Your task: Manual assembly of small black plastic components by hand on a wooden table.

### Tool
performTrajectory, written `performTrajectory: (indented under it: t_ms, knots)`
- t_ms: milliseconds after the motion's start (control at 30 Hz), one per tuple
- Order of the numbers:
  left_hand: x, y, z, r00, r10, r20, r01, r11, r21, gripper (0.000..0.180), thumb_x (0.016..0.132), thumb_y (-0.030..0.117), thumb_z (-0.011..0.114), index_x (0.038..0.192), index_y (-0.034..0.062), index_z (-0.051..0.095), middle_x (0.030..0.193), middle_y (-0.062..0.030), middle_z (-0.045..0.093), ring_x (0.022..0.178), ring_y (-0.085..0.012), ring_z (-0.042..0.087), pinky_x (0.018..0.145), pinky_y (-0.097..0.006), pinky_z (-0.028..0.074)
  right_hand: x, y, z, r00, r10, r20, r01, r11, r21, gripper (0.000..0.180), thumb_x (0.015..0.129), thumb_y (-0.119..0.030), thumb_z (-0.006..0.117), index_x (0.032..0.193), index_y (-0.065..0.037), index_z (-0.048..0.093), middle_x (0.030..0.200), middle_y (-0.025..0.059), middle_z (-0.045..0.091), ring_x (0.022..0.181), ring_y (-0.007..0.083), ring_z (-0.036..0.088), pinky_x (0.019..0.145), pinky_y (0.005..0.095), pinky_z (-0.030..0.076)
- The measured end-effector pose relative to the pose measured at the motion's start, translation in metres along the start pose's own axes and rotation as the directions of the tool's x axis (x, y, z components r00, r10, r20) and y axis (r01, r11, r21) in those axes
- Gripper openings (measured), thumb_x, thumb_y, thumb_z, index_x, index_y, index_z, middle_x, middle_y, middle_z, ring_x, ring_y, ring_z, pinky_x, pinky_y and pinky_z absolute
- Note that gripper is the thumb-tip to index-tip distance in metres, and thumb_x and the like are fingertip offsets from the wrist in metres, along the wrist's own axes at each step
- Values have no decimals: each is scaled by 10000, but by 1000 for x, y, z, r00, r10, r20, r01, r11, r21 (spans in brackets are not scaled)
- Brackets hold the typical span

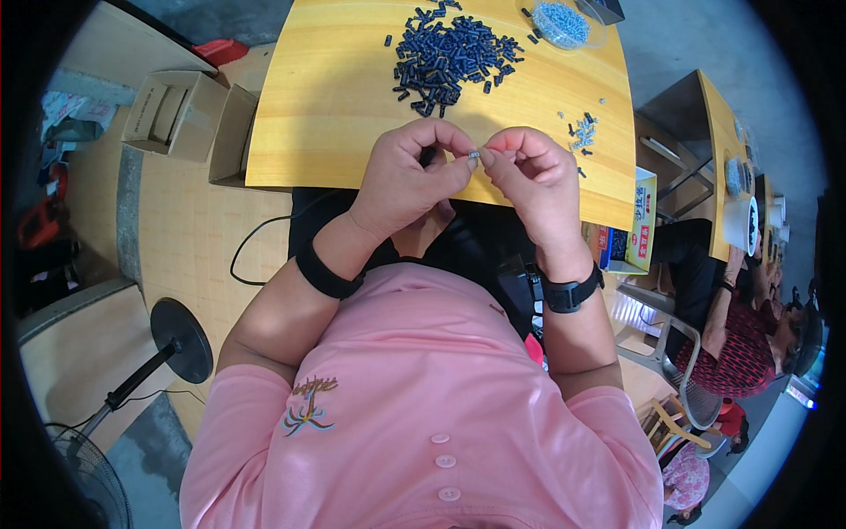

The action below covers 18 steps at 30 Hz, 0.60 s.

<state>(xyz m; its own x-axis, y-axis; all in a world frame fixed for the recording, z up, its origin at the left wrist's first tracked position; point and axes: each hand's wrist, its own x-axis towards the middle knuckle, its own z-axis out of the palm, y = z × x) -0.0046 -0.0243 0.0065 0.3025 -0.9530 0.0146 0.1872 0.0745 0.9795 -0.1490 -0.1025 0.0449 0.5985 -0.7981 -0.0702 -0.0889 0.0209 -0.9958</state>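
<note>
Small metallic piece (pixel 474 154), one — pinched at the tips, between left fingers (pixel 451 136) and right fingers (pixel 504 169), both gripping.

Yellow wood-grained desk (pixel 308 97); small black oblong pieces (pixel 454 53); small pale blue-grey pieces (pixel 561 26) in clear round tub (pixel 600 37). Pink short-sleeved shirt (pixel 388 353): multicoloured palm-tree embroidery (pixel 308 418), 3 pink buttons (pixel 446 461). 2 black wristbands (pixel 324 271).

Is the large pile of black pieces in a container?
No, the pile of black pieces lies loose on the yellow tabletop.
</note>
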Motion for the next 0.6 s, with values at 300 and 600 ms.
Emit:
performTrajectory:
  t_ms: [300, 600]
  knots:
    - [0, 4, -2, 999, -43, -15, 43, 998, -48, 98, 803, 65, 661, 881, 19, 623, 747, 14, 582, 617, -21, 496, 531, -176, 424, -1, 3, 5, 904, -424, 56, 398, 787, -471, 114, 716, 16, 656, 789, -49, 596, 664, 55, 540, 563, 150, 529, 506, 242, 421]
    - [1, 9, -8, 930, -346, 126, 368, 889, -272, 152, 794, 127, 668, 891, 16, 635, 726, 11, 590, 522, -38, 461, 434, -193, 434, 1, -3, 2, 806, -556, 205, 561, 605, -565, 126, 715, 12, 648, 829, -34, 620, 723, 97, 586, 671, 270, 578, 597, 330, 460]
